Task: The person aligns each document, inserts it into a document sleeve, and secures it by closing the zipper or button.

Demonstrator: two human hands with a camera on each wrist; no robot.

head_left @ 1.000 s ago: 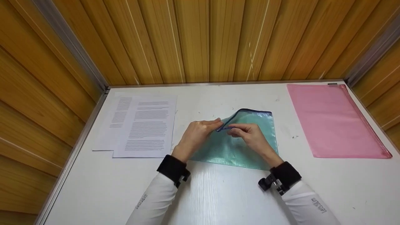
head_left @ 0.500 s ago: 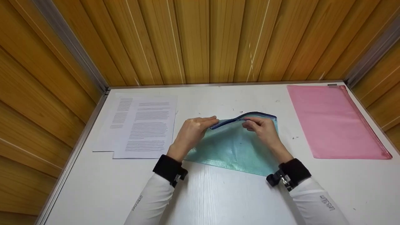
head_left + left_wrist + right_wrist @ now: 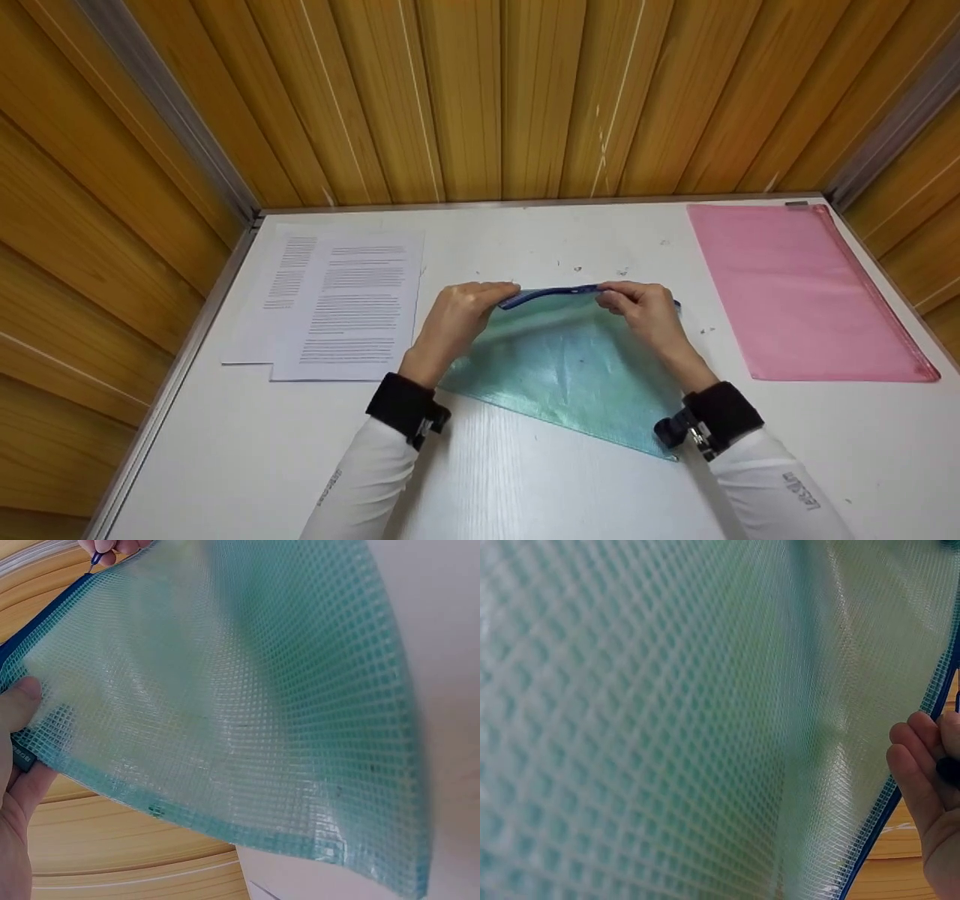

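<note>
While we are lifting the far edge of the green pouch [image 3: 570,360] off the table [image 3: 525,465], both our hands are pinching its blue zipper strip [image 3: 551,295]. Our left hand [image 3: 465,315] is gripping the left end of the strip, with the thumb on the mesh, as the left wrist view is showing. Our right hand [image 3: 649,311] is holding the strip further to the right, its fingers [image 3: 919,765] curled round the blue edge. We are probably holding it so, one hand steadying and the other on the zipper, because a soft pouch is bending when only one hand is pulling. Its near corner is resting on the table in front of us, so the pouch is standing tilted between our wrists.

To the left, some printed sheets [image 3: 352,304] are lying near the pouch, apart from it. To the right, a pink pouch [image 3: 795,289] is lying flat, well apart. Nothing is standing between our hands and the zipper.
</note>
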